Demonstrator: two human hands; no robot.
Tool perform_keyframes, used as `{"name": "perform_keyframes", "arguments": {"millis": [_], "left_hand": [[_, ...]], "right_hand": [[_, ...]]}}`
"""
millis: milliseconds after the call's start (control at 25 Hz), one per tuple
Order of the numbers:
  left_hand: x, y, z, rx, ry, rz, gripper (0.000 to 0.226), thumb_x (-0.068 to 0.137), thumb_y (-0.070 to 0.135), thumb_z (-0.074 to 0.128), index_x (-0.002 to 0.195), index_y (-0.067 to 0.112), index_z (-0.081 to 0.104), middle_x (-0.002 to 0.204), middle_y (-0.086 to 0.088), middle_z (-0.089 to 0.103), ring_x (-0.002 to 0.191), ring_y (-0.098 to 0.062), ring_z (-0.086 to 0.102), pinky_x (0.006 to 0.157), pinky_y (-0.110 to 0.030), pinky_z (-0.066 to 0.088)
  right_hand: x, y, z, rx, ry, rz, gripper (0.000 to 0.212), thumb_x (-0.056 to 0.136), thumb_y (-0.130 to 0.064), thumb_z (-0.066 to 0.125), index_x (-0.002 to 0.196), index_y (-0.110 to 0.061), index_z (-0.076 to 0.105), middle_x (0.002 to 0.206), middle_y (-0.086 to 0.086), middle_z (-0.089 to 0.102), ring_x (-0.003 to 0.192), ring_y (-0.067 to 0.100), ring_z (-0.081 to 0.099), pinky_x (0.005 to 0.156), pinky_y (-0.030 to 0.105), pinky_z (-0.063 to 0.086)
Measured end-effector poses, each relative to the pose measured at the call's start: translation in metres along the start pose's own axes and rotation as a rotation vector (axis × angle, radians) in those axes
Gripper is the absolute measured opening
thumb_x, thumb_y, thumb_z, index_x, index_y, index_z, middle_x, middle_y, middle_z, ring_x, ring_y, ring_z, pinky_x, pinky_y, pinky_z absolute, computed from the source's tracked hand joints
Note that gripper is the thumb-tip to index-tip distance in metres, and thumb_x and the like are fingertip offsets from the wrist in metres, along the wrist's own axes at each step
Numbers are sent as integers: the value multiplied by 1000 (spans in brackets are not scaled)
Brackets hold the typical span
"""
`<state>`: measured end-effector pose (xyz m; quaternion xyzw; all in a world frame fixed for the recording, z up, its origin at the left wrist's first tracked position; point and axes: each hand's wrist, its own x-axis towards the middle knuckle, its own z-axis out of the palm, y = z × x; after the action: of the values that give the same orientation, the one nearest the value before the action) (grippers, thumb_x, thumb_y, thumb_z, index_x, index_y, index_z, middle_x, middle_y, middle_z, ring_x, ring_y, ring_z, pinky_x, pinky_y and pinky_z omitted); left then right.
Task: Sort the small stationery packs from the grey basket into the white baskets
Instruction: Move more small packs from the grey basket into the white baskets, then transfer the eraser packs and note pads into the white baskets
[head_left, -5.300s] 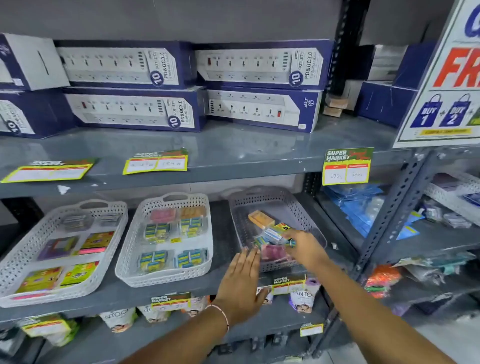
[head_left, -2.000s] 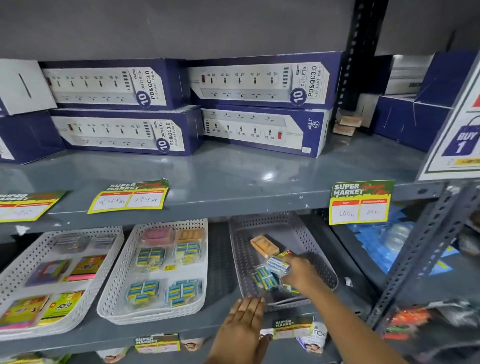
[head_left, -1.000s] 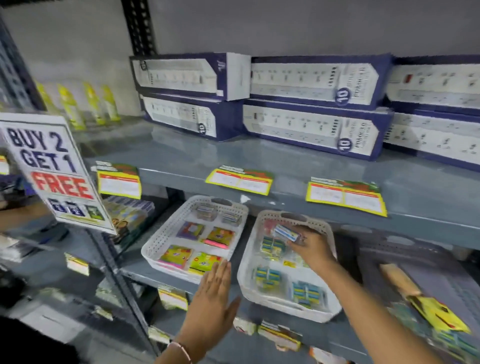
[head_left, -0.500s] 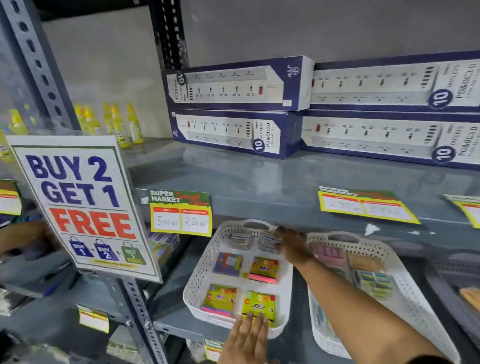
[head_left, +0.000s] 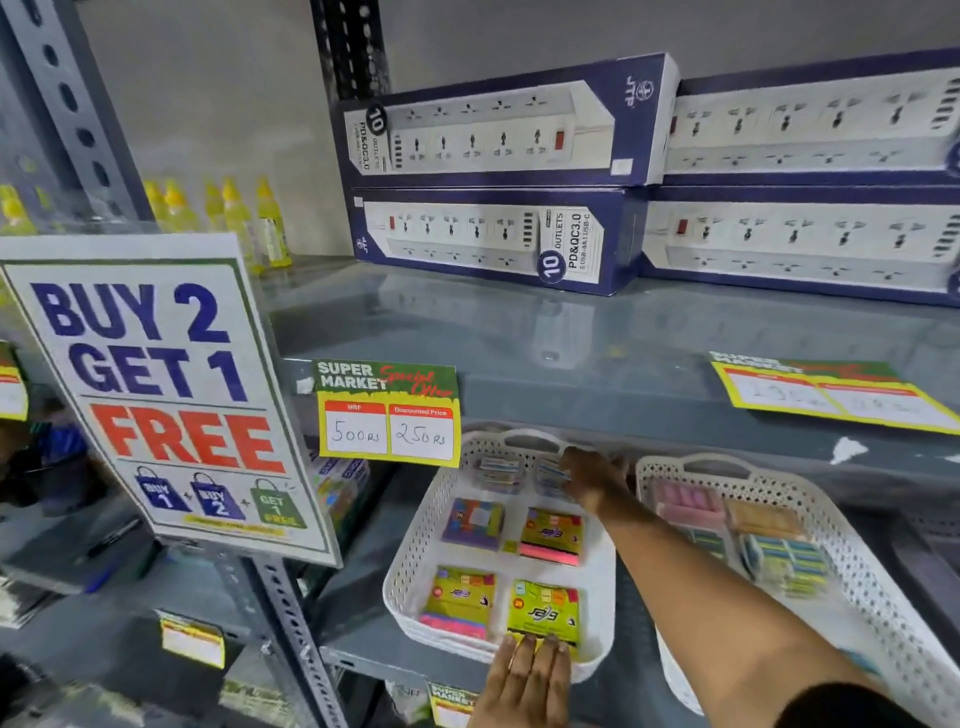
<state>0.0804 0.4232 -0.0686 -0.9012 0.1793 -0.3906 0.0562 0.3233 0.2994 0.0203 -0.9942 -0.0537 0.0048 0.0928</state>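
The right hand (head_left: 589, 475) pinches a small striped stationery pack (head_left: 551, 474) at the back of the perforated white plastic basket (head_left: 415, 564) on the grey metal shelf (head_left: 597, 338), further in than half a second ago. The left hand (head_left: 527, 675) lies flat, fingers together, on its front rim.

Under the right hand (head_left: 589, 475) sits a white basket (head_left: 415, 561) with a dotted lattice wall. Just left of that hand lies a small pack (head_left: 497, 472) striped blue, yellow and pink. Below it, a purple pack (head_left: 472, 522) and a yellow-green pack (head_left: 551, 535) edged in pink. At the fingertips of the left hand (head_left: 524, 686), a bright yellow-green pack (head_left: 543, 612). Right of the right forearm, a second white basket (head_left: 852, 540) holds pink, orange and blue-green striped packs. Above the hand, a grey shelf (head_left: 597, 332) carries navy-and-white boxes (head_left: 498, 239)
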Motion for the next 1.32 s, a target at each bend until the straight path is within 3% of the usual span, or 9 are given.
{"name": "perform_keyframes", "arguments": {"millis": [120, 280, 400, 560, 720, 800, 880, 1160, 1320], "left_hand": [[-4, 5, -4, 37, 43, -17, 33, 102, 31, 28, 109, 13, 55, 94, 3, 75, 88, -16, 72, 110, -40, 24], [4, 19, -28, -49, -70, -131, 63, 92, 57, 36, 117, 8, 66, 119, -5, 69, 116, -26, 60, 108, -38, 23], [20, 48, -45, -161, -146, -119, 61, 95, 56, 30, 128, 8, 49, 139, -6, 53, 132, -26, 37, 109, -37, 21], [58, 119, -69, -326, -261, -78, 65, 96, 56, 28, 130, 9, 56, 131, -4, 62, 122, -24, 56, 108, -35, 21], [96, 209, -83, -380, -299, 15, 63, 84, 54, 45, 121, 9, 69, 129, -3, 63, 117, -23, 61, 106, -33, 21], [109, 263, -86, -434, -363, 73, 60, 93, 53, 37, 121, 10, 69, 129, -2, 63, 118, -21, 60, 107, -32, 22], [126, 326, -93, -487, -433, 132, 60, 88, 55, 44, 124, 13, 67, 131, 0, 62, 122, -18, 56, 109, -31, 21], [140, 409, -87, -515, -616, 238, 76, 75, 65, 46, 131, 15, 62, 133, 3, 60, 121, -16, 58, 109, -31, 18], [144, 421, -83, -523, -639, 202, 74, 74, 62, 45, 127, 14, 64, 130, 2, 62, 119, -16, 60, 105, -32, 26]], "right_hand": [[-8, 3, -6, 31, -17, -15, 31, 91, -21, 56, 121, -17, 58, 131, 8, 58, 127, 34, 48, 105, 46, 32], [-27, 24, -18, 244, 163, -57, 36, 82, -27, 66, 117, -26, 56, 129, 4, 58, 127, 33, 47, 84, 36, 28], [-55, 72, -38, 305, 180, 15, 41, 87, -38, 64, 123, -19, 61, 134, 12, 61, 126, 33, 53, 95, 39, 38], [-125, 182, -77, 511, 232, 62, 27, 85, -13, 69, 112, -13, 69, 115, 13, 72, 109, 30, 66, 77, 25, 44], [-198, 307, -94, 491, 166, 145, 34, 82, -11, 70, 104, -36, 67, 105, 5, 75, 98, 25, 70, 86, 35, 55], [-230, 368, -99, 451, 166, 208, 36, 78, 0, 68, 104, -25, 71, 105, 7, 74, 98, 23, 68, 81, 22, 51], [-266, 432, -109, 424, 104, 317, 37, 77, 2, 69, 107, -19, 71, 108, 8, 73, 100, 23, 68, 77, 22, 48], [-290, 536, -89, 236, -270, 479, 60, 69, -8, 77, 110, -44, 52, 112, 4, 55, 93, 22, 60, 82, 33, 52], [-280, 552, -83, 94, -312, 373, 49, 73, -10, 69, 119, -21, 55, 95, 6, 52, 79, 20, 53, 78, 33, 45]]}}
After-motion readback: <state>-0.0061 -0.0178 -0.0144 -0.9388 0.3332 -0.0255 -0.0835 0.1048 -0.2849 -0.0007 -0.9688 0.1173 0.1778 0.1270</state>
